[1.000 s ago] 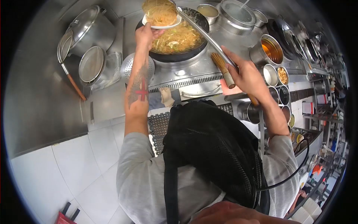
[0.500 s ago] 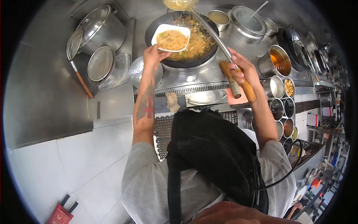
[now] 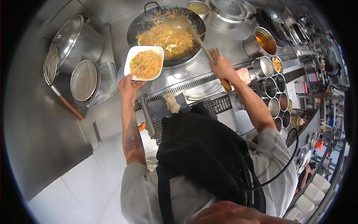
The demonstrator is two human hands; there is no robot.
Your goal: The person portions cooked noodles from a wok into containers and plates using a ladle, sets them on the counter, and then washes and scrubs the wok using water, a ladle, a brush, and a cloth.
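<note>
White bowl: a square-sided bowl with rounded corners (image 3: 129, 61), held up at the near left edge of the wok, overlapping its rim from this view.
Noodles in the bowl: thin, golden-brown strands (image 3: 146, 65) in a loose, tangled heap — glossy, with orange shreds at the edges and a touch of green near the top.
Left hand: holding the bowl by its near left corner, thumb (image 3: 129, 77) at the rim and the other fingers spread below; the hand (image 3: 128, 89) is partly opened out.
Wok: wide, round and dark (image 3: 135, 33), with a looped handle at the far side, sitting on the steel table (image 3: 227, 35).
Noodles in the wok: a broad, yellow-brown mound (image 3: 160, 39) mixed with pale and green pieces of vegetable and some orange shreds.
Right hand: closed around the ladle's handle (image 3: 223, 69), the wooden end showing below the fist.
Ladle: long and metal (image 3: 201, 44), its round head among the wok's noodles — slightly blurred.
Beside the right hand: brush bristles (image 3: 214, 51), mostly hidden.
</note>
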